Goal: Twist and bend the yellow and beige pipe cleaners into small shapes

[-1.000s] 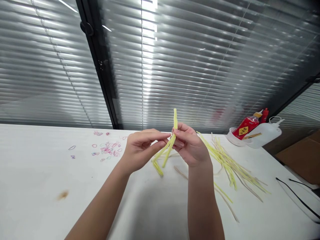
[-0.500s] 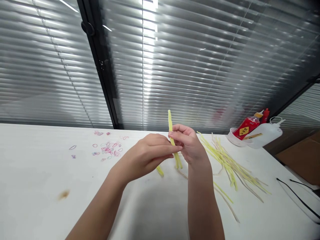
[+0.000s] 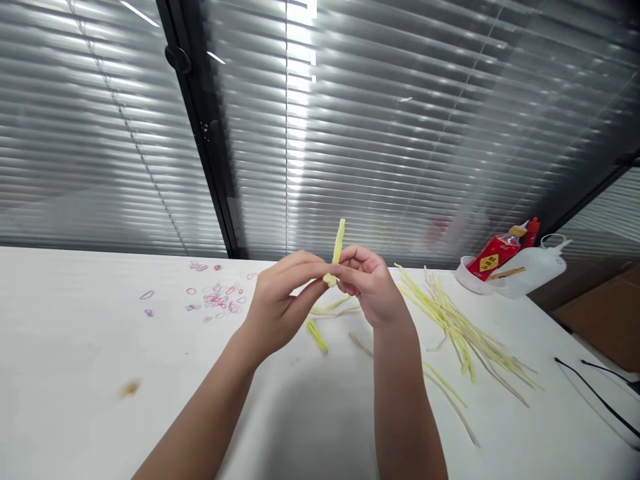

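Both of my hands meet above the white table around a yellow pipe cleaner (image 3: 339,241). One length of it stands up above the fingers, and its lower end shows between them, pointing toward me. My left hand (image 3: 287,293) pinches it from the left with thumb and fingers. From the right, my right hand (image 3: 373,283) grips it with thumb and bent fingers. Part of the pipe cleaner is hidden by the fingers. Below the hands a short folded yellow bundle (image 3: 317,337) lies on the table, with a few loose yellow and beige strands behind it.
Right of my arms lies a loose pile of yellow and beige pipe cleaners (image 3: 460,320). Small coloured rubber bands (image 3: 220,300) are scattered at left. A red bottle (image 3: 495,253), a clear cup (image 3: 470,277) and a white squeeze bottle (image 3: 537,270) stand at the back right. Black cables (image 3: 600,397) lie nearby.
The pipe cleaner's lower end has swung from hanging down behind the fingers to pointing toward me. My hands have come closer together, with the left hand's fingers now bent around the pipe cleaner.
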Available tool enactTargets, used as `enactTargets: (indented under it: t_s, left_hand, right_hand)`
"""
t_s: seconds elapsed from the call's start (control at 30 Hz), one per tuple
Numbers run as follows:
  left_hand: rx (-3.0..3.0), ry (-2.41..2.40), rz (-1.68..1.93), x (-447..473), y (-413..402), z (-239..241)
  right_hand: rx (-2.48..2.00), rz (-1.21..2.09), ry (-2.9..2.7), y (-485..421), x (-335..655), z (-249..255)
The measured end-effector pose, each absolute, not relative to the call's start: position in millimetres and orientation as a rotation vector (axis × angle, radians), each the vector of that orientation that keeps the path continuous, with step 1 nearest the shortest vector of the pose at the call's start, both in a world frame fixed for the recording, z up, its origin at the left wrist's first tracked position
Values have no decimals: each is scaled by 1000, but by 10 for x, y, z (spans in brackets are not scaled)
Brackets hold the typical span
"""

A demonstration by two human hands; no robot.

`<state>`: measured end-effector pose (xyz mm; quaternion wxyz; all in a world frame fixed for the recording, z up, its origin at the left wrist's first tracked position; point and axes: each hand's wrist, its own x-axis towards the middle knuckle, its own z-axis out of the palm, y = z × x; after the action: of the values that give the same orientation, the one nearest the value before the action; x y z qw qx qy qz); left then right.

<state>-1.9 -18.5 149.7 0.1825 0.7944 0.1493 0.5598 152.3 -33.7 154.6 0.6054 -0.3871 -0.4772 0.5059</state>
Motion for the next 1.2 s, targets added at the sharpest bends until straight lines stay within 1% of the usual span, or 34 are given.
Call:
enactTargets:
  t_s: [0.13, 0.27, 0.5, 0.77, 1.2]
  left_hand:
    - [1996, 551, 1584, -6, -167, 1472]
    - [1800, 648, 1487, 6, -166, 1495]
    - [1600, 648, 1342, 13, -190, 1537]
    - [1431, 688, 1430, 77, -195, 1503]
    - [1171, 682, 1491, 150, -224, 1477]
  right_hand:
    - [-898, 1135, -1181, -347, 1471, 1552]
    - [-907, 1091, -1239, -369, 1426, 1551]
    - [-979, 1047, -1354, -384, 1422, 1513]
    - [-1045, 1049, -1406, -431, 1411, 1574]
    - [-964, 1089, -1406, -421, 1415, 1567]
